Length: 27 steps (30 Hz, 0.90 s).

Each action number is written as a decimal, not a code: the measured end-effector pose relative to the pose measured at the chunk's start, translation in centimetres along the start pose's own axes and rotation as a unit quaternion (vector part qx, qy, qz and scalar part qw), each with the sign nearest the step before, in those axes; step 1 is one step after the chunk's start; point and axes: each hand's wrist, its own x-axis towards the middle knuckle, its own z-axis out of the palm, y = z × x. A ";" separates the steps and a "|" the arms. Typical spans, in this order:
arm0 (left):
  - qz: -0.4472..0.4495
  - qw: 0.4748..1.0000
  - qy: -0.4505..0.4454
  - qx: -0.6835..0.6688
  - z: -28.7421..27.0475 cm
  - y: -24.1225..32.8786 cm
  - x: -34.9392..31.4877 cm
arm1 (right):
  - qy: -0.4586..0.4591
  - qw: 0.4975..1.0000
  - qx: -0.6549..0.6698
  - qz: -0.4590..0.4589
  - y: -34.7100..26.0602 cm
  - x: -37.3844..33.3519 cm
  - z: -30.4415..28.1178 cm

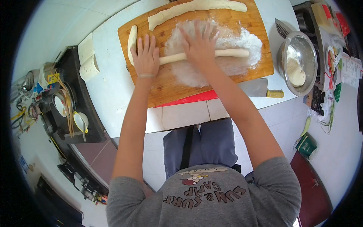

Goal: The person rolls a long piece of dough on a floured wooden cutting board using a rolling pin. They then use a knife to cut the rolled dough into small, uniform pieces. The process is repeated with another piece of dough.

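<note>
A long dough rope [231, 53] lies crosswise on a wooden cutting board [160, 89], over a patch of white flour [251, 41]. My left hand [146, 58] rests palm down at the rope's left end, its fingers stretched out and spread a little. Farther right, my right hand [199, 47] lies flat across the rope with the fingers spread; its palm hides part of the dough. Just left of my left hand is a short dough strip [132, 43], partly overlapped by the thumb-side or fingers. A thicker dough strip [196, 6] stretches along the board's far edge.
Beside the board's near right edge lies a cleaver [255, 87] with a yellowish handle, next to a red flat item [189, 99]. On the right, a metal bowl [308, 62] holds a dough lump [295, 73]. Chopsticks [69, 109] and bowls sit on a dark counter at left.
</note>
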 end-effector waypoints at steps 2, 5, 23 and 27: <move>0.018 0.998 -0.025 -0.057 -1.0 0.0 -4.7 | -0.043 0.999 0.014 -0.022 0.0 -3.4 -1.5; 0.022 0.993 -0.059 -0.104 -2.0 -1.0 -10.2 | -0.125 0.991 0.036 -0.014 -1.5 -10.7 -5.1; -0.317 0.899 -0.043 -0.298 -2.5 -5.0 0.0 | -0.086 0.987 0.076 -0.115 6.0 -6.4 -3.8; -0.491 0.700 -0.094 -0.510 -2.3 -7.4 1.0 | -0.081 0.976 0.046 -0.198 9.9 -5.6 -3.6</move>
